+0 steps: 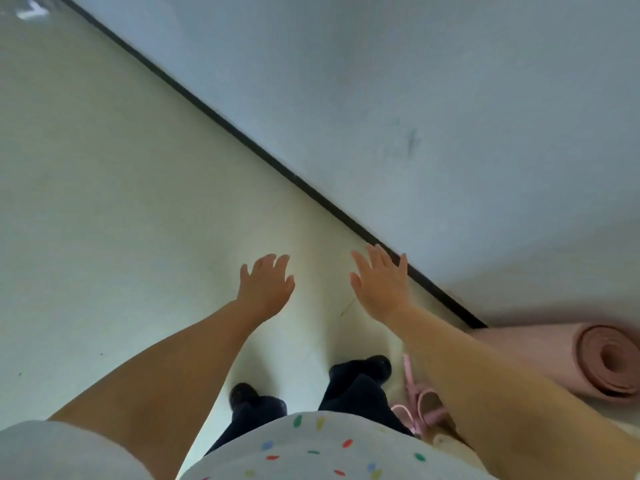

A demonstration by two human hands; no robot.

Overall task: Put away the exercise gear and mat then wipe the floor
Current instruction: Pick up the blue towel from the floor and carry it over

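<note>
A rolled pink exercise mat [585,362] lies on the floor against the wall at the lower right, its spiral end facing right. Pink exercise gear [420,403], looking like bands or straps, lies on the floor beside my right foot, partly hidden behind my right forearm. My left hand [268,284] and my right hand [381,282] both reach forward over the pale floor [121,220], fingers spread and holding nothing. My right hand is left of the mat and apart from it.
A grey-white wall [450,98] runs diagonally from upper left to lower right, with a black baseboard [277,164] at its foot. My two feet in dark shoes [374,367] stand on the floor close to the gear.
</note>
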